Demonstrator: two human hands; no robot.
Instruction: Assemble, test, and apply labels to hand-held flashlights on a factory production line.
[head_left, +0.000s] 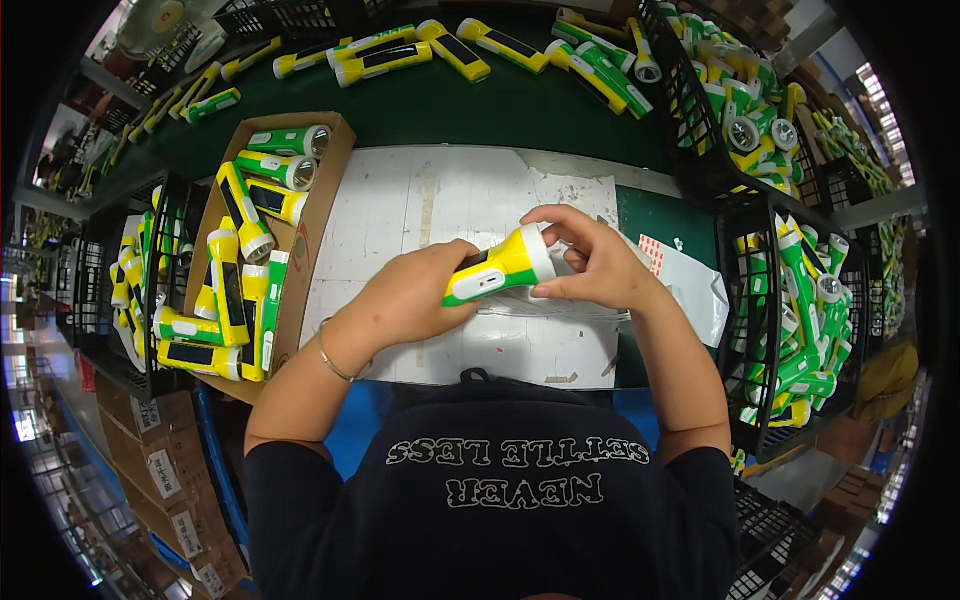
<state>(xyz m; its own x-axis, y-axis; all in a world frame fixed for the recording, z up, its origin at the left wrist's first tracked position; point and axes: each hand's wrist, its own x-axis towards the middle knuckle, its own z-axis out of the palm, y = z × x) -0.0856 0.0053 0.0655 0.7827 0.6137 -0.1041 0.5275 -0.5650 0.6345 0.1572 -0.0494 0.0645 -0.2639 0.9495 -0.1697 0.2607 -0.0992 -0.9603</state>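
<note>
1. Gripping the handle of a yellow-and-green plastic flashlight with a flared white head, the person's left hand is closed around it, a thin bracelet on that wrist.
2. The right hand is curved at the flashlight's head, thumb and forefinger spread about the white rim; from where I stand, I cannot tell whether it grips.
3. That flashlight is tilted above a scuffed white sheet on the dark green surface, its head toward the right hand, a small switch panel facing up.
4. To the left I see an open brown cardboard box with more such flashlights lying at various angles, and beyond it a black plastic crate holding others.
5. Near the right forearm lies a small white sheet with red marks; further right, a black mesh crate is heaped with flashlights.
6. Across the far side, loose flashlights lie scattered.
</note>
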